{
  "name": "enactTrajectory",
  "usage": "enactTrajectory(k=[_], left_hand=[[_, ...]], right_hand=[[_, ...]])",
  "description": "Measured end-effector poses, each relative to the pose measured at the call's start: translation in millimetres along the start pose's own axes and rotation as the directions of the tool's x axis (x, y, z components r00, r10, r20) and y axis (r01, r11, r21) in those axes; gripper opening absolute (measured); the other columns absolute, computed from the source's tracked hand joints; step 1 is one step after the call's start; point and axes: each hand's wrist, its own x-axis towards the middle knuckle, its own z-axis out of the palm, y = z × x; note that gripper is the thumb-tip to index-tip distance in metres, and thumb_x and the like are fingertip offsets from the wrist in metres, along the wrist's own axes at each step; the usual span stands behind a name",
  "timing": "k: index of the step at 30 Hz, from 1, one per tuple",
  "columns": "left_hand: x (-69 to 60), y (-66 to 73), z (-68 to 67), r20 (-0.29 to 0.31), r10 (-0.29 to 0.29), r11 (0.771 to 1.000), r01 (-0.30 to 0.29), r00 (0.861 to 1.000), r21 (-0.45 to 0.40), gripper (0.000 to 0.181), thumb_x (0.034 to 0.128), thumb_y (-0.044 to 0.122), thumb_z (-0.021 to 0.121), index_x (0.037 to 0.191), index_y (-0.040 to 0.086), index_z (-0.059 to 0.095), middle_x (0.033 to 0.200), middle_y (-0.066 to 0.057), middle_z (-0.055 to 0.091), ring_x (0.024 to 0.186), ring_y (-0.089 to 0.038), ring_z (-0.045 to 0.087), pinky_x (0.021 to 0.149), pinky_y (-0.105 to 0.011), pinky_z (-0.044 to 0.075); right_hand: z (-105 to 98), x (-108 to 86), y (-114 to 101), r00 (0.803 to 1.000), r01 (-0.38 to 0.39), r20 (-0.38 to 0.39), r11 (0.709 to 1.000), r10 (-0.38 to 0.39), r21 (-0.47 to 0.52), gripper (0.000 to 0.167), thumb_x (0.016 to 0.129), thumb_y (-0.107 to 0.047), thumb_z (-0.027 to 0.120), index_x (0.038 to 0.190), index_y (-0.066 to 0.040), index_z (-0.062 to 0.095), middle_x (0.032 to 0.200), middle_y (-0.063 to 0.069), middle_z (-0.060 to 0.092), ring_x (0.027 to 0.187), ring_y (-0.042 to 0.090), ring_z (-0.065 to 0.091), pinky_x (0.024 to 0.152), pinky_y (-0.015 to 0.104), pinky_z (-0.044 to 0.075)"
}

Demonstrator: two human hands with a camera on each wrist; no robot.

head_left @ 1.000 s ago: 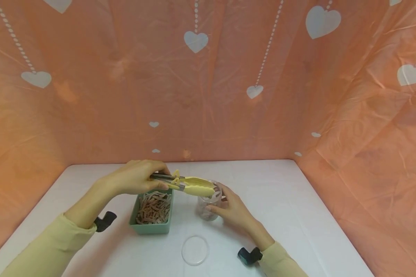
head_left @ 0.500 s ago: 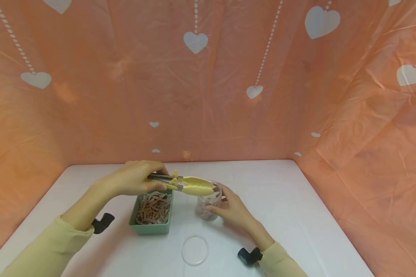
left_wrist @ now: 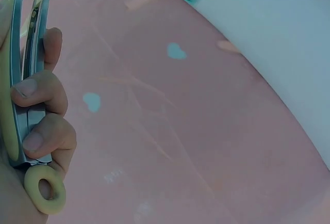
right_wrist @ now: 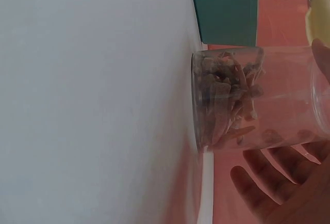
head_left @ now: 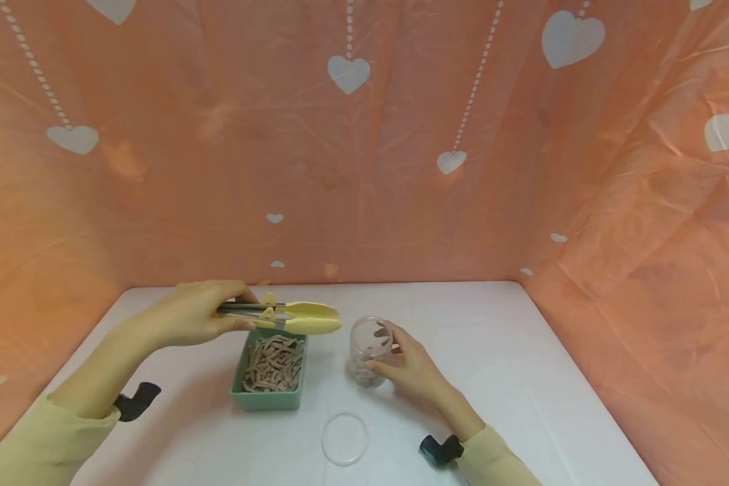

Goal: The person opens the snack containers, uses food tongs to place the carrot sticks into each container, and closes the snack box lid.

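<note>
My left hand (head_left: 203,314) grips steel-handled tongs with yellow tips (head_left: 310,318), held level above the far end of a green box (head_left: 270,401). The tips lie close together, and no piece shows between them. In the left wrist view, fingers wrap the tongs' handles (left_wrist: 32,105) above a yellow pull ring (left_wrist: 45,189). Brown dried strips (head_left: 273,364) fill much of the box. My right hand (head_left: 416,368) holds a clear, lidless jar (head_left: 364,341) upright on the table, thumb and fingers around its side. Several strips (right_wrist: 227,95) fill its lower part in the right wrist view.
A clear round lid or ring (head_left: 345,439) lies flat on the white table (head_left: 492,378), in front of the jar and box. Orange heart-printed cloth (head_left: 316,169) encloses the table at the back and sides.
My left hand has drawn the tongs leftward, from over the jar's mouth to above the box's far end. The right hand and jar stay in place.
</note>
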Motion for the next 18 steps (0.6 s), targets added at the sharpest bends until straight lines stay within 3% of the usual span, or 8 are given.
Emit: enactTrajectory(k=[7, 14, 18], left_hand=[[-20.8, -16.0, -7.7, 0.0, -0.035, 0.999, 0.035, 0.999, -0.022, 0.029, 0.0905, 0.039, 0.081, 0.11, 0.019, 0.072, 0.098, 0.012, 0.07, 0.082, -0.007, 0.06, 0.073, -0.038, 0.05], [-35.6, -28.9, -12.9, -0.012, -0.063, 0.992, 0.064, 0.998, 0.107, 0.033, 0.0859, 0.045, 0.084, 0.109, 0.023, 0.073, 0.094, 0.014, 0.07, 0.076, -0.005, 0.059, 0.066, -0.037, 0.047], [-41.6, -34.3, -13.0, 0.0, -0.062, 0.989, 0.062, 0.998, 0.135, 0.035, 0.0833, 0.048, 0.085, 0.107, 0.024, 0.073, 0.095, 0.014, 0.071, 0.079, -0.006, 0.061, 0.069, -0.04, 0.05]], right_hand=[[-0.4, -1.0, -2.0, 1.0, -0.029, -0.006, 1.0, 0.029, 0.012, 0.077, 0.088, -0.03, 0.086, 0.152, -0.012, 0.049, 0.133, 0.004, 0.063, 0.119, 0.022, 0.06, 0.101, 0.047, 0.049], [-1.4, -1.2, -1.9, 1.0, -0.029, 0.0, 1.0, 0.029, 0.004, 0.077, 0.088, -0.03, 0.086, 0.153, -0.011, 0.048, 0.135, 0.004, 0.063, 0.12, 0.022, 0.06, 0.101, 0.047, 0.049], [-1.4, -1.1, -1.8, 1.0, -0.027, -0.002, 1.0, 0.027, 0.005, 0.077, 0.088, -0.029, 0.086, 0.153, -0.012, 0.049, 0.135, 0.003, 0.063, 0.119, 0.021, 0.06, 0.101, 0.047, 0.049]])
